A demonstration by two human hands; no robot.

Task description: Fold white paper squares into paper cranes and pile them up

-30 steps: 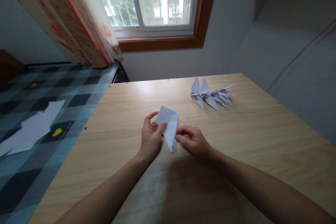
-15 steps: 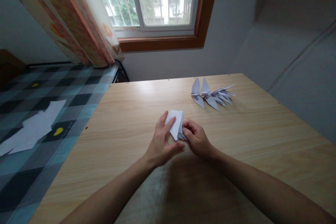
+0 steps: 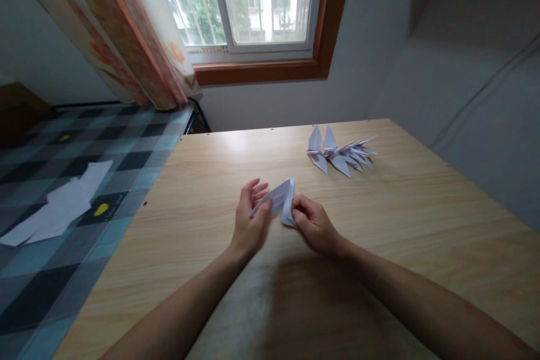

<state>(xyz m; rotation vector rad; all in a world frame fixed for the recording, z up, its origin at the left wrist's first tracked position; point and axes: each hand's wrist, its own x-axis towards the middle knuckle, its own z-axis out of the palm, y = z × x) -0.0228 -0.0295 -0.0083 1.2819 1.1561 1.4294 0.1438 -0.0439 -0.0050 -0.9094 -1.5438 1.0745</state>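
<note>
Between my two hands is a small piece of folded white paper [image 3: 278,197], partly spread so that a flap angles out to the left. My left hand [image 3: 252,216] pinches that flap, thumb on the near side and the fingers behind it. At the paper's right edge, my right hand [image 3: 314,225] grips the layered part between thumb and curled fingers. Some of the paper's edges are covered by the fingers. Beyond my right hand, several folded white paper pieces with pointed ends [image 3: 340,154] lie grouped on the wooden table [image 3: 202,180].
To the left, loose white paper sheets [image 3: 63,208] rest on a checked cloth [image 3: 37,281] covering a surface beside the table. A curtain [image 3: 139,39] hangs by the barred window [image 3: 261,5] behind. A cable [image 3: 485,87] runs along the right wall.
My left hand has gone from lying over the paper to pinching a flap and drawing it leftward, so the paper opens. My right hand keeps its grip in nearly the same spot.
</note>
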